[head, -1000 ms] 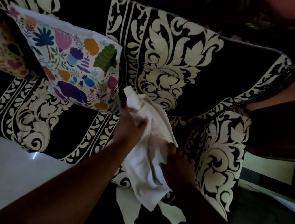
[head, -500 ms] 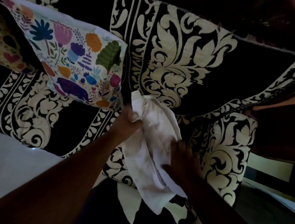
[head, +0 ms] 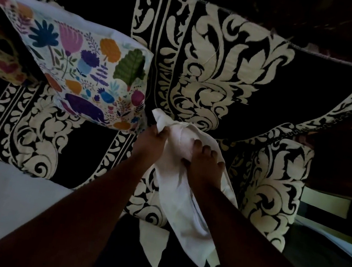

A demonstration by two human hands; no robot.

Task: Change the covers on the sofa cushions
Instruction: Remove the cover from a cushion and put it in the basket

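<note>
Both hands on white cover (head: pixel 185 205): left hand (head: pixel 152 138) pinches top corner, right hand (head: pixel 206 162) grips middle, beside floral cushion (head: pixel 93 72)

The right hand (head: pixel 205 167) is sliding up the white cover (head: pixel 185 205), from its lower part toward the left hand (head: pixel 150 140), which is gripping the top corner.
</note>
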